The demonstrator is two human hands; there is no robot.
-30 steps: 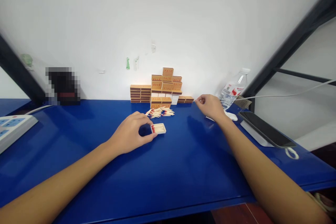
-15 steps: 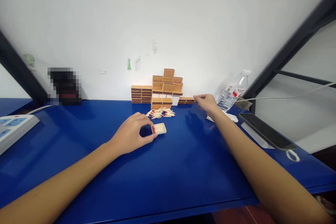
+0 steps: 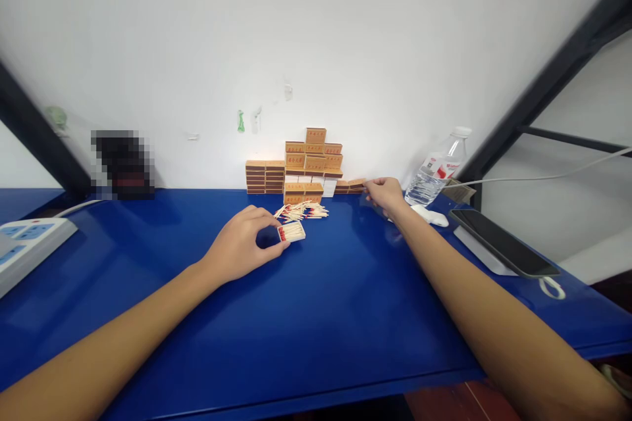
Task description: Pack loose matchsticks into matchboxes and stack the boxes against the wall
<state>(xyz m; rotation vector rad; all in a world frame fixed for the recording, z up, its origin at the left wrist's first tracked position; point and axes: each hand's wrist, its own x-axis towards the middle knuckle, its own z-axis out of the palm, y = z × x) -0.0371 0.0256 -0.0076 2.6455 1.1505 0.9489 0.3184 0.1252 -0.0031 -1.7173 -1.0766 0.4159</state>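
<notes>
Between thumb and fingers, my left hand (image 3: 249, 240) grips a small white matchbox tray (image 3: 295, 237) filled with red-headed matches. Just behind it lies a loose pile of matches (image 3: 303, 210) with red and dark heads. Farther right, my right hand (image 3: 384, 194) pinches the right end of a matchbox sleeve (image 3: 356, 182) at the end of a low row by the wall. That sleeve looks slightly tilted. Stacked matchboxes (image 3: 315, 163) with orange labels rise beside the row, and a neat block of matchboxes (image 3: 265, 177) stands to their left.
A water bottle (image 3: 439, 168) and a white object (image 3: 429, 216) stand right of my right hand. Nearer the right edge, a phone (image 3: 503, 242) rests on a white support. A power strip (image 3: 34, 250) lies at the left of the blue table (image 3: 296, 329). A white cable (image 3: 533, 179) crosses at right.
My left hand has shifted slightly left and back with the matchbox tray. My right hand has closed on the matchbox sleeve, whose right end now sits higher.
</notes>
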